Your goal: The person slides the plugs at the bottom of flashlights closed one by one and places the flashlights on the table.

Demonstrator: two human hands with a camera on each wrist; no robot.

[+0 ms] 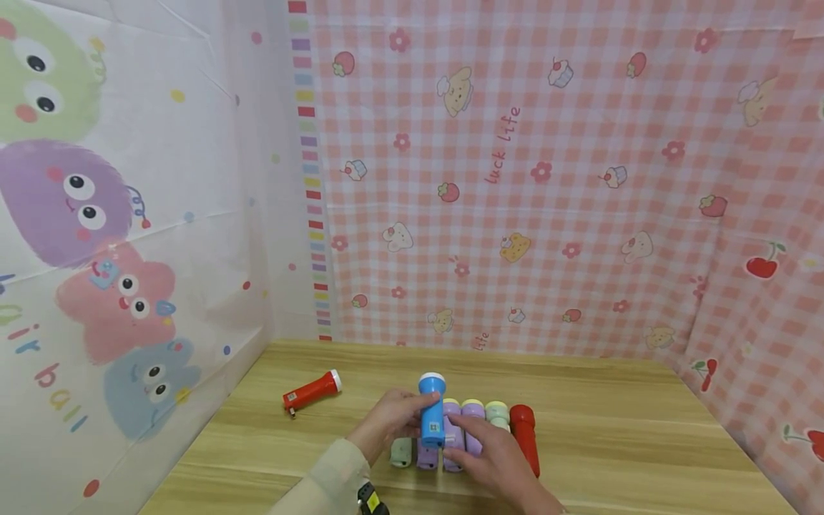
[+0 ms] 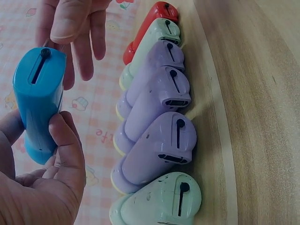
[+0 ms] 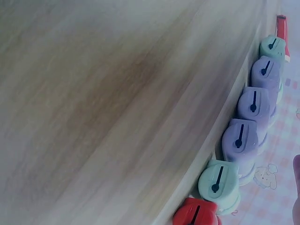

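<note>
My left hand [image 1: 391, 418] grips a blue flashlight [image 1: 431, 411] by its body, white-rimmed head upward, above a row of flashlights. In the left wrist view, the base of the blue flashlight [image 2: 40, 70] shows a dark slot with a black knob at one end. The thumb of my right hand [image 1: 498, 458] comes right up to that knob end, its other fingers extended behind. Only a fingertip [image 3: 296, 180] of the right hand shows in the right wrist view. Below lie purple flashlights [image 2: 154, 103], pale green flashlights [image 2: 159, 201] and a red flashlight [image 1: 525, 436], side by side.
Another red flashlight [image 1: 312, 390] with a white head lies apart at the left, a small part sticking out near its base. The wood-grain table [image 1: 618, 415] meets a pink checked cloth [image 1: 579, 214] behind and a white printed sheet [image 1: 219, 286] at the left.
</note>
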